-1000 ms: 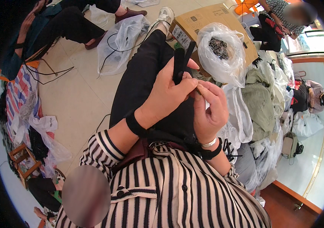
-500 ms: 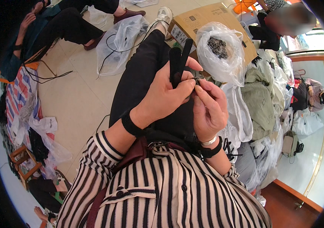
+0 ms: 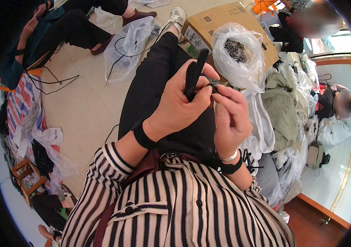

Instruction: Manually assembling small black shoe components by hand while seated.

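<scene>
A pale tiled floor (image 3: 81, 107) spread beneath everything, seen past the person's long-sleeved shirt with black and cream stripes (image 3: 175, 206) and loose black cloth trousers (image 3: 146, 86). Along the right ran a heap of clear plastic bags with a bundle of grey-green cloth (image 3: 280, 117) among them, while at the upper left a seated co-worker's legs in dark trousers (image 3: 66, 35) reached across the floor. A brown cardboard box (image 3: 208, 22) stood beyond the person's knees, with an open, translucent white plastic bag (image 3: 251, 78) against its near side; inside the bag lay a cluster of small black-and-grey pieces (image 3: 235, 50), too small to make out singly. The left hand (image 3: 179, 94) was closed around a flat, narrow black strap (image 3: 196, 72), whose upper part stuck up past the fingers, in front of the trousers. The right hand (image 3: 233, 117) was half curled just beside it, its thumb lower than its fingertips. A black band (image 3: 142, 133) circled the left wrist; the right wrist wore another, with a thin silver bracelet (image 3: 228, 157) above it. Smallest was a dark, shiny piece (image 3: 213, 85) between left thumb and right fingertips; whether the right hand gripped it, I could not tell.
</scene>
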Demonstrator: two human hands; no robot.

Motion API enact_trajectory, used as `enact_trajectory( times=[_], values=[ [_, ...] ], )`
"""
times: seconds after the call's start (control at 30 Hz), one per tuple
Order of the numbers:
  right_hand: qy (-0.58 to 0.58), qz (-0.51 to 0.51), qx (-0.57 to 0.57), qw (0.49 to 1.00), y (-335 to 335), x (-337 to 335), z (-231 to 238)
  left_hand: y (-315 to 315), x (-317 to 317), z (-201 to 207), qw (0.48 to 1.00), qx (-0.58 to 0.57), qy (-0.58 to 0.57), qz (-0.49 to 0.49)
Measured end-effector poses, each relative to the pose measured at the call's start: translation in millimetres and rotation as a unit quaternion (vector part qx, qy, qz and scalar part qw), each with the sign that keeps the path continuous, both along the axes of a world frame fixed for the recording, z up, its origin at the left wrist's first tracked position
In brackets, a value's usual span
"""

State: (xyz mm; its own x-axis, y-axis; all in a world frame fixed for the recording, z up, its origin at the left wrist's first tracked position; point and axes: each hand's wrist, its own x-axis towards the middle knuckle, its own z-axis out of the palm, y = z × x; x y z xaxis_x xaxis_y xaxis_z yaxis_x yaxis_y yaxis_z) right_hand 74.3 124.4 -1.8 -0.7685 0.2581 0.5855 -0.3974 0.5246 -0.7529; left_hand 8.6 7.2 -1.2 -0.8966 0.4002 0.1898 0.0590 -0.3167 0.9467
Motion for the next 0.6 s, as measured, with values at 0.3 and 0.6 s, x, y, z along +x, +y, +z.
enact_trajectory(
  times=[0.3, 0.6],
  values=[
    [-0.199, 0.168, -0.392, 0.882, 13.5, -7.5, 13.7, 5.1, -3.0, -4.1, 0.978, -0.04, 0.193, 0.063],
    [-0.165, 0.147, -0.335, 0.916, 15.8, -2.6, 8.4, 1.3, 5.2, 2.0, 0.989, -0.055, 0.133, 0.018]
  ],
)
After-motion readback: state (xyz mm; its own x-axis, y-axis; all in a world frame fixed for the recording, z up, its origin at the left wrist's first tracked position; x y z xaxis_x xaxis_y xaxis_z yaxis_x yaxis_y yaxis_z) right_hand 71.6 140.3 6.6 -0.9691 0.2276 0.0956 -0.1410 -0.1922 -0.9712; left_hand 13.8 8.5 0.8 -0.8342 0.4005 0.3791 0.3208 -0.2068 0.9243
